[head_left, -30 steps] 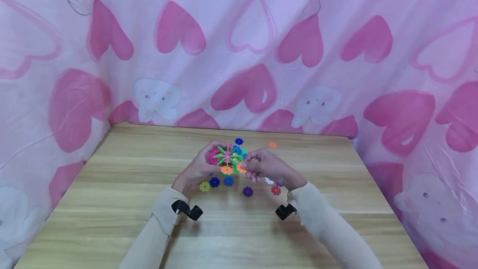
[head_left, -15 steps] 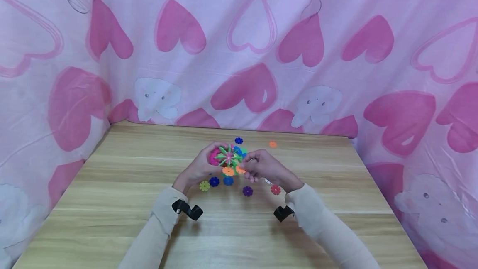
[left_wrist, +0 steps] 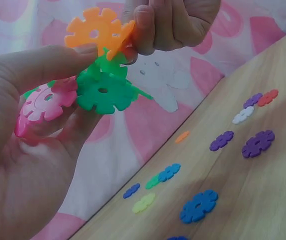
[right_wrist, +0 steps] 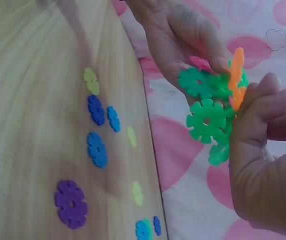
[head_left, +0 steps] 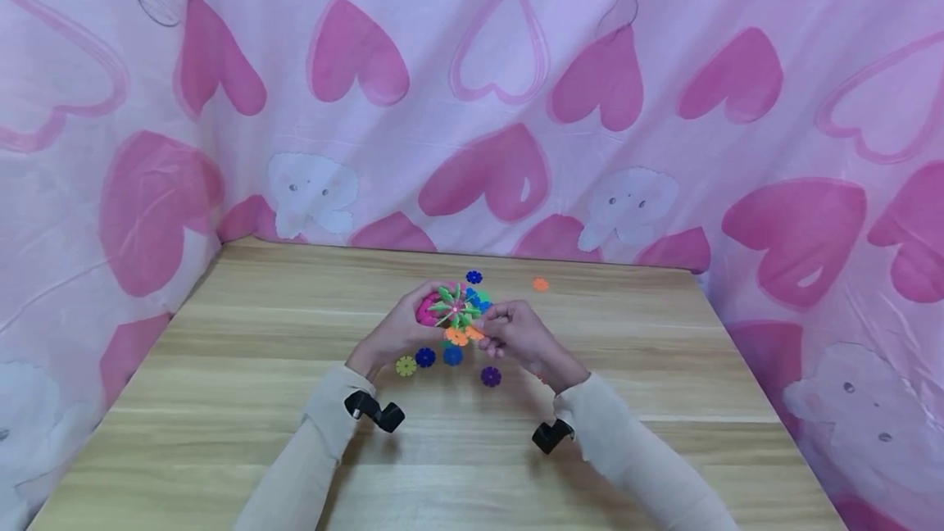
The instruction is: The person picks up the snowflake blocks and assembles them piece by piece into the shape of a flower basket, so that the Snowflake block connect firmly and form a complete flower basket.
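Note:
A cluster of interlocking plastic snowflake discs [head_left: 447, 310], in green, pink and orange, is held up over the table by my left hand [head_left: 399, 333]. The left thumb lies along the cluster's top in the left wrist view, against an orange disc [left_wrist: 94, 31] that stands upright. My right hand [head_left: 525, 340] pinches a second orange disc [left_wrist: 123, 39] between thumb and fingers, right at the edge of the first. Green discs [right_wrist: 206, 121] hang beneath the orange ones in the right wrist view. Fingertips partly cover the second orange disc.
Loose discs lie on the wooden table [head_left: 442, 457]: a purple one [head_left: 490, 376], a yellow one [head_left: 406, 365], blue ones [head_left: 424, 357] and an orange one [head_left: 541, 283] farther back. A pink heart-patterned curtain [head_left: 354, 129] hangs behind the table.
My right hand and forearm have shifted slightly left, covering the white disc and most of the red one. The cluster has turned and moved a little right in my left hand.

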`<state>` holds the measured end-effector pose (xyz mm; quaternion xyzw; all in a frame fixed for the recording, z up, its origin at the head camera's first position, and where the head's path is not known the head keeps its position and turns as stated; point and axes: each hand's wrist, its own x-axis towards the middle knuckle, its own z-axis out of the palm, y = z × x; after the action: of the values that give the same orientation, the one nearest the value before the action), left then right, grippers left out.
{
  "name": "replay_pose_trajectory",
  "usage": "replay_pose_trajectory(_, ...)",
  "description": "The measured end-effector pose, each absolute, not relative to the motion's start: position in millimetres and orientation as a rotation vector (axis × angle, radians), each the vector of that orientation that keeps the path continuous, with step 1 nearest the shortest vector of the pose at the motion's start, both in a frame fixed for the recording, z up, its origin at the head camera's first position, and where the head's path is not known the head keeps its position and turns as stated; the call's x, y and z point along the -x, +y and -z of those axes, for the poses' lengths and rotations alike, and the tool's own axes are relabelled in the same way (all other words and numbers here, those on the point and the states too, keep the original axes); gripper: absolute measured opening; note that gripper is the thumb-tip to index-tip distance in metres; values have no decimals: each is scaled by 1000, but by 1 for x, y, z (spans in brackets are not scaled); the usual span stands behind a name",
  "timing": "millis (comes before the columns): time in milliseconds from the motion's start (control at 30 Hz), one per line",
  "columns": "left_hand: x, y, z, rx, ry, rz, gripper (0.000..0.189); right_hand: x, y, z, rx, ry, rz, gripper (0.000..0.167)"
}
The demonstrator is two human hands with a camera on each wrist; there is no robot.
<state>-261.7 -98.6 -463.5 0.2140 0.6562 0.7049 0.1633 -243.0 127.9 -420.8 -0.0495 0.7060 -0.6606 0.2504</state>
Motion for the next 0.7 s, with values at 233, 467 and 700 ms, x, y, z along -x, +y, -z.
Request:
replay_pose_trajectory(233,267,-100,465,-538,1862,-2161,89,246,117,426,43,1939,1955,18)
replay_pose_trajectory(467,263,-87,469,-354,2246,-1989,99,250,101,425,61,2127,1920,21)
replay_pose_trajectory(700,265,-82,474,-225,2346,-2072,87,251,93,412,205,2381,1705,28)
